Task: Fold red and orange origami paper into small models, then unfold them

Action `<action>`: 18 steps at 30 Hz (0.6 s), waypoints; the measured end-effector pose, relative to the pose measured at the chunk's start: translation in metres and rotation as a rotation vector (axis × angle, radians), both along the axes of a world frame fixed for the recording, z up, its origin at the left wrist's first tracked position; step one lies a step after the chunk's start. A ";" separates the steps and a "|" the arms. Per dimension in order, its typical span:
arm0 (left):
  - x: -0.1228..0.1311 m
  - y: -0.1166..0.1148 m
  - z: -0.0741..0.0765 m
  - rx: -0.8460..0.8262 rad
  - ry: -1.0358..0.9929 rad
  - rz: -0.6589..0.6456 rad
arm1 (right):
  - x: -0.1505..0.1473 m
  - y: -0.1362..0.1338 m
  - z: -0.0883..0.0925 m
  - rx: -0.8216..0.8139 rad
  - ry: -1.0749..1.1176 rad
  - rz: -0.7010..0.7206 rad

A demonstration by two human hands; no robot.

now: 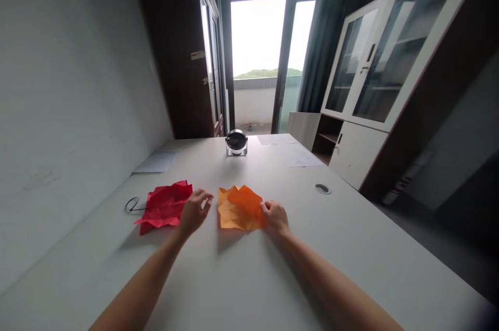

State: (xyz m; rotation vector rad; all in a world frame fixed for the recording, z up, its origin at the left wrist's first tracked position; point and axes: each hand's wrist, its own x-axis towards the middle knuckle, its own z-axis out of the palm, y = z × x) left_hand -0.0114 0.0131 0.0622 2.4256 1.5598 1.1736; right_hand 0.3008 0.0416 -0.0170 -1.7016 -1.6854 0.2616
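A crumpled orange sheet (239, 209) is in front of me on the white table. My right hand (275, 216) pinches its right edge between thumb and fingers. To the left of the orange sheet is my left hand (196, 210), its fingers curved and its thumb apart from them, with nothing visible between. It overlaps the right side of a wrinkled red sheet (166, 206) in the view; whether it touches that sheet is hard to tell. A thin black looped cord (132, 204) sticks out from the red sheet's left side.
On the white table (234, 289), a round dark device on a metal stand (236, 143) stands at the far end. White papers lie at the left edge (156, 161) and far right (298, 155). A round cable hole (322, 189) is at the right. A wall borders the left.
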 end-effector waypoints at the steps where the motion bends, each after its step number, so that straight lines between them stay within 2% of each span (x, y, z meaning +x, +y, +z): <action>1: 0.021 -0.002 -0.008 -0.045 0.029 -0.057 | 0.000 -0.005 0.000 -0.003 -0.011 0.012; 3: 0.053 -0.005 -0.024 -0.122 0.069 -0.099 | -0.001 -0.014 0.001 -0.004 -0.023 0.056; 6: 0.070 -0.005 -0.044 -0.199 0.104 -0.064 | -0.006 -0.021 0.003 0.010 0.003 0.155; 9: 0.062 0.000 -0.056 -0.208 0.065 0.071 | -0.015 -0.021 0.005 0.011 0.117 0.197; 12: 0.047 0.005 -0.063 -0.274 -0.086 0.203 | -0.025 -0.019 0.006 0.028 0.304 0.236; 15: 0.038 0.011 -0.069 -0.370 -0.319 0.173 | -0.032 -0.016 0.005 0.010 0.520 0.306; 18: 0.037 0.017 -0.076 -0.379 -0.482 0.115 | -0.031 -0.015 0.004 -0.017 0.702 0.337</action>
